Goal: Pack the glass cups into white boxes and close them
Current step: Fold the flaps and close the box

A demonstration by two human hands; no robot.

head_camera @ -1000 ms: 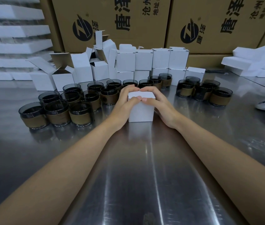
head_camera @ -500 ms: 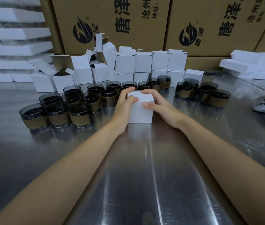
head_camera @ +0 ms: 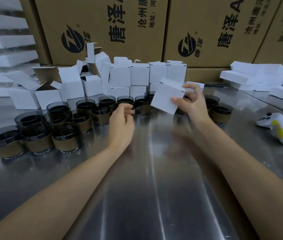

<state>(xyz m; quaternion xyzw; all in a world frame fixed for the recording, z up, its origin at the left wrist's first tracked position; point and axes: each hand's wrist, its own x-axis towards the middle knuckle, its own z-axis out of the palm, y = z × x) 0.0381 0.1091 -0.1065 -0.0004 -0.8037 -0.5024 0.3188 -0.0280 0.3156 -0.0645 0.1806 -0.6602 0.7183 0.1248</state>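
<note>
Motion-blurred right hand [head_camera: 192, 104] gripping a tilted white box [head_camera: 167, 97] — contents hidden behind closed walls. Several glass cups [head_camera: 142, 104] partly covered by that box and both hands. Smeared fingertips on the left hand [head_camera: 121, 122] too. Brown cartons [head_camera: 102, 28] cropped at the top edge, print cut short; forearms [head_camera: 68, 187] cut off below.

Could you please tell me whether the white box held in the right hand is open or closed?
Closed: the white box shows flat faces with no flap raised, held tilted off the table by the right hand.

About fifteen cups [head_camera: 38, 135] (one controller [head_camera: 279, 129])
</note>
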